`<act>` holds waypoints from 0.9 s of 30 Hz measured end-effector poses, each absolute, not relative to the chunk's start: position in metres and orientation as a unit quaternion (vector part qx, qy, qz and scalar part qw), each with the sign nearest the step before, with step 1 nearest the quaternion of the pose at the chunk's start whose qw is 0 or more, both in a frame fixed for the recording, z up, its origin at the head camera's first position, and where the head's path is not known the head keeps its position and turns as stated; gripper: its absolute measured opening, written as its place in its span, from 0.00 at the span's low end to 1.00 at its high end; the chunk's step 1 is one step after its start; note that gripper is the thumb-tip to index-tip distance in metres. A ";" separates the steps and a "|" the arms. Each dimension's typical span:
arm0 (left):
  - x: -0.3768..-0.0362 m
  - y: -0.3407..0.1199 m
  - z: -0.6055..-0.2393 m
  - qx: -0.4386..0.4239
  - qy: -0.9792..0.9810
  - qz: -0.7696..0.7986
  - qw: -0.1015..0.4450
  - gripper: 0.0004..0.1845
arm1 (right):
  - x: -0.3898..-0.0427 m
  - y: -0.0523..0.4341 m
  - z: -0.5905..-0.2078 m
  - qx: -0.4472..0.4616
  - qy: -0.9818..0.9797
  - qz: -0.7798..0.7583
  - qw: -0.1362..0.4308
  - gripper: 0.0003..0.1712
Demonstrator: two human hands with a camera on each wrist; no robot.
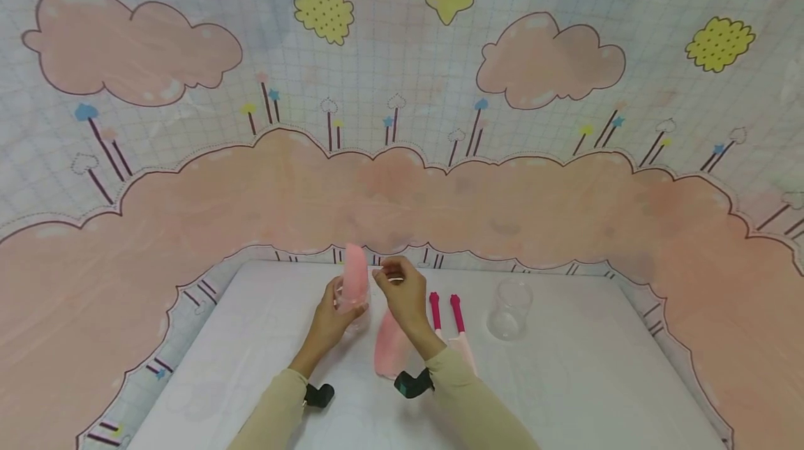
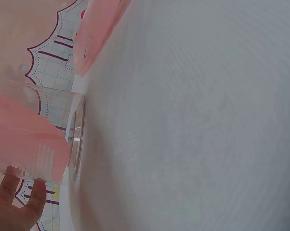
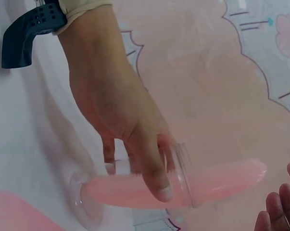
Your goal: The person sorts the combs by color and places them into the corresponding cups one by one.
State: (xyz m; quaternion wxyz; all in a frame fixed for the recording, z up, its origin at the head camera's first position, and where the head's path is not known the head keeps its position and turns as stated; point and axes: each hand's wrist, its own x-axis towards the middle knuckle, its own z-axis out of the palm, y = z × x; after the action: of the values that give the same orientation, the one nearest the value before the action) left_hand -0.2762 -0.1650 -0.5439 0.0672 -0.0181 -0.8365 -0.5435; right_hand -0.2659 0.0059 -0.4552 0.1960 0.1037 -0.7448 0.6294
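Observation:
In the head view my left hand point(image 1: 334, 314) grips a clear cup point(image 1: 355, 321). A pink comb point(image 1: 355, 272) stands in it, its rounded end above the rim. The left wrist view shows the teeth of this comb point(image 2: 29, 134) through the cup wall point(image 2: 76, 144). Thumb and fingers of the left hand point(image 3: 120, 106) wrap the cup in the right wrist view. My right hand point(image 1: 404, 293) hovers just right of the comb, fingers loosely bent and holding nothing. Below it, a second pink comb-like piece point(image 1: 389, 349) lies on the table, partly hidden by the right arm.
Two tools with magenta handles point(image 1: 456, 314) and pale pink lower parts lie right of the right hand, partly covered by the forearm. Farther right is another clear cup point(image 1: 510, 310) on the white table point(image 1: 597, 366). A patterned cloth point(image 1: 389, 199) rises behind.

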 end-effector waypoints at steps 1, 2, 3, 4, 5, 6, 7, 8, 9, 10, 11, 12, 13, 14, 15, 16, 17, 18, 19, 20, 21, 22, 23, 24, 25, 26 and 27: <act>-0.276 -0.165 -0.544 -0.018 -0.836 -0.544 0.067 0.46 | -0.265 0.008 -0.454 0.105 -0.742 0.632 0.197 0.10; -0.276 -0.164 -0.543 -0.017 -0.835 -0.546 0.066 0.46 | -0.264 0.010 -0.454 0.105 -0.739 0.636 0.198 0.10; -0.276 -0.164 -0.543 -0.017 -0.834 -0.548 0.065 0.46 | -0.263 0.012 -0.453 0.105 -0.735 0.639 0.199 0.09; -0.276 -0.164 -0.542 -0.018 -0.834 -0.548 0.065 0.46 | -0.263 0.013 -0.453 0.106 -0.733 0.641 0.202 0.09; -0.275 -0.164 -0.542 -0.017 -0.833 -0.549 0.065 0.46 | -0.262 0.015 -0.452 0.106 -0.731 0.643 0.204 0.10; -0.275 -0.163 -0.542 -0.015 -0.832 -0.551 0.063 0.46 | -0.262 0.017 -0.452 0.107 -0.728 0.645 0.206 0.10; -0.275 -0.163 -0.542 -0.013 -0.833 -0.550 0.061 0.46 | -0.261 0.019 -0.451 0.107 -0.726 0.646 0.208 0.10; -0.275 -0.163 -0.542 -0.012 -0.833 -0.550 0.061 0.47 | -0.261 0.020 -0.451 0.105 -0.727 0.646 0.207 0.11; -0.276 -0.163 -0.542 -0.010 -0.833 -0.550 0.060 0.47 | -0.260 0.022 -0.449 0.101 -0.729 0.645 0.205 0.11; -0.276 -0.163 -0.542 -0.009 -0.835 -0.547 0.060 0.47 | -0.256 0.024 -0.444 0.100 -0.731 0.643 0.205 0.11; -0.276 -0.163 -0.542 -0.007 -0.835 -0.547 0.059 0.47 | -0.251 0.026 -0.438 0.099 -0.732 0.642 0.204 0.10; -0.276 -0.163 -0.542 -0.008 -0.836 -0.545 0.061 0.47 | -0.246 0.028 -0.431 0.100 -0.735 0.640 0.202 0.10; -0.276 -0.163 -0.542 -0.008 -0.837 -0.544 0.060 0.48 | -0.242 0.030 -0.426 0.098 -0.738 0.637 0.202 0.09; -0.277 -0.164 -0.542 -0.010 -0.837 -0.544 0.062 0.48 | -0.237 0.032 -0.420 0.096 -0.739 0.636 0.200 0.09; -0.277 -0.164 -0.543 -0.010 -0.838 -0.543 0.062 0.48 | -0.233 0.033 -0.415 0.097 -0.740 0.635 0.201 0.08; -0.277 -0.164 -0.543 -0.011 -0.839 -0.540 0.063 0.48 | -0.228 0.035 -0.411 0.100 -0.739 0.635 0.203 0.08; -0.277 -0.164 -0.543 -0.012 -0.840 -0.538 0.064 0.48 | -0.228 0.037 -0.410 0.100 -0.739 0.635 0.204 0.08; -0.277 -0.164 -0.543 -0.012 -0.841 -0.537 0.065 0.47 | -0.228 0.039 -0.411 0.101 -0.737 0.636 0.204 0.09; -0.277 -0.164 -0.543 -0.012 -0.841 -0.536 0.065 0.47 | -0.228 0.041 -0.412 0.102 -0.736 0.637 0.206 0.09; -0.277 -0.164 -0.543 -0.012 -0.843 -0.534 0.066 0.47 | -0.229 0.042 -0.413 0.103 -0.735 0.638 0.206 0.09; -0.277 -0.163 -0.543 -0.012 -0.843 -0.534 0.067 0.47 | -0.229 0.044 -0.414 0.106 -0.734 0.638 0.208 0.09; -0.277 -0.163 -0.543 -0.013 -0.844 -0.532 0.068 0.47 | -0.229 0.046 -0.415 0.107 -0.733 0.638 0.211 0.09; -0.277 -0.163 -0.542 -0.014 -0.843 -0.533 0.068 0.47 | -0.230 0.047 -0.416 0.108 -0.732 0.639 0.213 0.09; -0.277 -0.163 -0.542 -0.014 -0.843 -0.534 0.067 0.47 | -0.230 0.048 -0.417 0.106 -0.732 0.637 0.215 0.09; -0.277 -0.163 -0.542 -0.014 -0.842 -0.535 0.067 0.47 | -0.230 0.050 -0.418 0.106 -0.733 0.636 0.218 0.09; -0.277 -0.163 -0.542 -0.013 -0.843 -0.534 0.065 0.47 | -0.230 0.051 -0.419 0.104 -0.734 0.635 0.218 0.09; -0.277 -0.163 -0.542 -0.012 -0.842 -0.536 0.064 0.47 | -0.231 0.053 -0.420 0.102 -0.735 0.634 0.219 0.09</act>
State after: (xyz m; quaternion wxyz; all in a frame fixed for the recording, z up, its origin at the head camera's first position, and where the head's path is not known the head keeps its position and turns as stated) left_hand -0.2771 -0.1630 -0.5420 0.0636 -0.0117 -0.8419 -0.5357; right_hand -0.2306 0.0527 -0.4203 0.2187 0.1017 -0.7346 0.6342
